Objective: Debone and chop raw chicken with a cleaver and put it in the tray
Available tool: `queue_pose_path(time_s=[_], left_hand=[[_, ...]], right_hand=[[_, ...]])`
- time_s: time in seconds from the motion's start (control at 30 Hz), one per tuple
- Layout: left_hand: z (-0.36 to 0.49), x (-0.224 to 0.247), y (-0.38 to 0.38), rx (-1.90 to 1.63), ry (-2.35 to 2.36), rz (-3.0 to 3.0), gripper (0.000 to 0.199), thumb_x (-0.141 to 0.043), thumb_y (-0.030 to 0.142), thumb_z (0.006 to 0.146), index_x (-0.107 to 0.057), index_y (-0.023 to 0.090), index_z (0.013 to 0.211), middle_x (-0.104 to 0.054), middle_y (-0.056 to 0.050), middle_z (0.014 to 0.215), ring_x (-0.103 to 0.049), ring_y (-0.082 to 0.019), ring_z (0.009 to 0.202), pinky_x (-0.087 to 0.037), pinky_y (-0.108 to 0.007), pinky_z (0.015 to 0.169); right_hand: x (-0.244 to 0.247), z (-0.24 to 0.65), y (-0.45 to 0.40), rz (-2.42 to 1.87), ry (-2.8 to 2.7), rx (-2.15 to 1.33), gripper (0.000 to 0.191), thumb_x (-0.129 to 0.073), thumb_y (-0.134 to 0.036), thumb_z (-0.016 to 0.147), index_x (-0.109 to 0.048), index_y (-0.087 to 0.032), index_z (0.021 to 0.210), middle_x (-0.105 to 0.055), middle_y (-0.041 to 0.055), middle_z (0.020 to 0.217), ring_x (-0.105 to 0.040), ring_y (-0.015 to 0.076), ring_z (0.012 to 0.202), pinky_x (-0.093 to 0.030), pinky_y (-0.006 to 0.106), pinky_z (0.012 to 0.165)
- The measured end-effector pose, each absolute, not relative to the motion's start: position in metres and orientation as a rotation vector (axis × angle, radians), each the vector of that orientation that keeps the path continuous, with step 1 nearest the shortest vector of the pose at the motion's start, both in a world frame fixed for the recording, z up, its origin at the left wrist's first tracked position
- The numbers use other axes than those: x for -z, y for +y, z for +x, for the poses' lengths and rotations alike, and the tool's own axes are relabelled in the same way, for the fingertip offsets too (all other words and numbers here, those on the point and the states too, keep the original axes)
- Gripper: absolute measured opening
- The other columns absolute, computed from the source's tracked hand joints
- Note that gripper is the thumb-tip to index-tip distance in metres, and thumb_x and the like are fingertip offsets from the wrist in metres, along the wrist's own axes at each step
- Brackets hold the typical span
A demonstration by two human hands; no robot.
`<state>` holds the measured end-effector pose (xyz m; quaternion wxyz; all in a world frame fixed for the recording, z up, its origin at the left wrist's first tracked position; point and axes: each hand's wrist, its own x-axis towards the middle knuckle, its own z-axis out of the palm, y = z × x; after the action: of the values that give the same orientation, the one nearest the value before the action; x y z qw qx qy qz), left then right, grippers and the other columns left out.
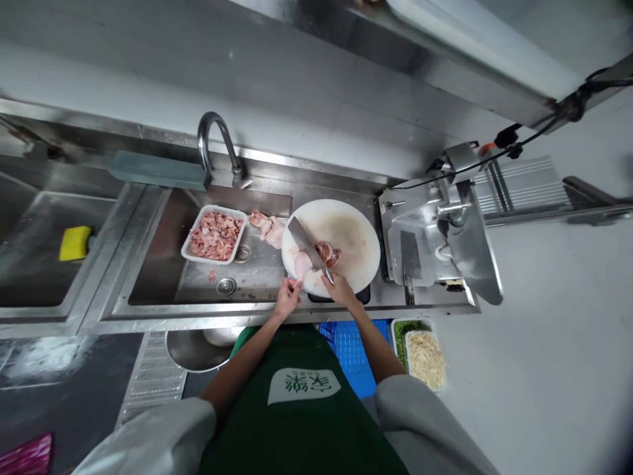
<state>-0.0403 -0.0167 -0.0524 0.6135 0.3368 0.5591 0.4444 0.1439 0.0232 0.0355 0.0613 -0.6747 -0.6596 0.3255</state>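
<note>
A cleaver (303, 239) lies slanted over the round white chopping board (353, 231), its handle wrapped in the fingers of my right hand (340, 291). The blade crosses between a pale, skin-like piece of raw meat (302, 265) and a small heap of cut red meat (326, 253). At the board's front left edge, my left hand (288, 297) has its fingertips closed on the near end of the pale piece. More raw meat (270, 229) with pale skin rests left of the board, over the sink. The exact grip of my left fingertips is small in view.
A white basket (184, 249) of chopped meat sits in the steel sink (163, 277), below a curved faucet (216, 119). Right of the board are a second cleaver (410, 254) and a steel machine (475, 244). A tub of pale shreds (425, 359) stands low at the right.
</note>
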Motion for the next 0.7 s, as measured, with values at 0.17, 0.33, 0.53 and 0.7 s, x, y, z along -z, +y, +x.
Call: queue_pose_path(time_s=[0.17,0.33,0.53,0.7], left_hand=[[-0.055,0.063,-0.016,-1.018,1.337,0.817,0.049,-0.056,0.069,0.081,-0.041,0.023,0.085,-0.049,0.010,0.062,-0.048,-0.007,0.038,-0.042,-0.020,0.039],[-0.064,0.062,-0.018,-0.885,1.389,0.946,0.050,-0.052,0.069,0.086,-0.050,0.021,0.099,-0.056,0.006,0.067,-0.054,-0.009,0.046,-0.046,-0.021,0.047],[-0.040,0.051,-0.011,-0.589,1.641,1.205,0.039,-0.039,0.050,0.100,-0.056,0.015,0.101,-0.071,-0.012,0.078,-0.072,-0.025,0.073,-0.051,-0.031,0.063],[-0.040,0.049,-0.005,-0.441,1.707,1.378,0.039,-0.033,0.040,0.103,-0.060,0.012,0.109,-0.074,-0.019,0.093,-0.073,-0.029,0.093,-0.050,-0.033,0.075]], right_hand=[[-0.030,0.153,0.020,-1.962,-1.952,-1.023,0.032,-0.047,-0.037,0.103,-0.068,-0.014,0.112,-0.075,0.0093,0.101,-0.070,0.0201,0.095,-0.049,0.023,0.080],[-0.038,0.123,0.007,-2.205,-2.000,-0.840,0.036,-0.044,-0.041,0.104,-0.065,-0.012,0.112,-0.075,0.0137,0.098,-0.071,0.0238,0.094,-0.049,0.027,0.079],[-0.060,0.099,-0.020,-2.297,-2.145,-0.715,0.037,-0.040,-0.040,0.106,-0.062,-0.011,0.113,-0.074,0.0170,0.100,-0.072,0.0254,0.096,-0.048,0.028,0.080],[-0.069,0.121,-0.059,-2.338,-2.125,-0.841,0.036,-0.039,-0.036,0.106,-0.062,-0.009,0.113,-0.075,0.0172,0.094,-0.073,0.0265,0.088,-0.049,0.029,0.075]])
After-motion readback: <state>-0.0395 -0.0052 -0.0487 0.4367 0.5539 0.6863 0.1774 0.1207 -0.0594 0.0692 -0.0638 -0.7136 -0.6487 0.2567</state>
